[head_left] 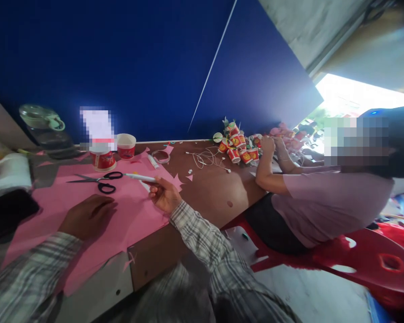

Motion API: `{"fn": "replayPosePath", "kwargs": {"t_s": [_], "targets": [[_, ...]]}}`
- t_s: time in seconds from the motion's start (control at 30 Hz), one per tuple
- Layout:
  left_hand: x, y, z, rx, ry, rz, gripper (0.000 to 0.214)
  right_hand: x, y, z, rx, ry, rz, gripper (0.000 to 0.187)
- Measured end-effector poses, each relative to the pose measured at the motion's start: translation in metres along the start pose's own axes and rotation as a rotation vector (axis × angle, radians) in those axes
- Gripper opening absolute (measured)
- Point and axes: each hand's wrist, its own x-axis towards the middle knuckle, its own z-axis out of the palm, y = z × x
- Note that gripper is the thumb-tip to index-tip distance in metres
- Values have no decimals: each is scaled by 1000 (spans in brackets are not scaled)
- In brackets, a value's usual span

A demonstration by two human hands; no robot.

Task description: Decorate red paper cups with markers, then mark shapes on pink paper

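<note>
Pink paper (134, 208) covers much of the near table. On it rests my left hand (89, 215), palm down and holding nothing, fingers loosely stretched to the right. My right hand (165, 195) is closed around a slim white pen (140, 177), which points left. Just left of the pen's tip lie open black-handled scissors (107, 180). Behind them a red paper cup (103, 160) stands on the paper, its top partly blurred out, with a second red-and-white cup (125, 147) beside it.
A person (333, 202) sits at right, hands at a cluster of red cups (238, 146). White earphones (205, 159), a glue tube (152, 161) and paper scraps lie mid-table. At left are a water bottle (49, 130), a white roll (11, 175) and a black phone-like object (11, 211).
</note>
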Motion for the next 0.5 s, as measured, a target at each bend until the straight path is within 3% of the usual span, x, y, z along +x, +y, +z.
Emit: {"fn": "replayPosePath", "kwargs": {"t_s": [0.1,0.33,0.5], "targets": [[1,-2,-1,-32,-21,6,34,-1,8,0,53,26,89,11],[0,-2,-5,-9,-27,0,33,-3,23,0,53,39,41,14],[3,-4,-12,8,10,-63,36,-4,29,-5,9,-111,1,16]]}}
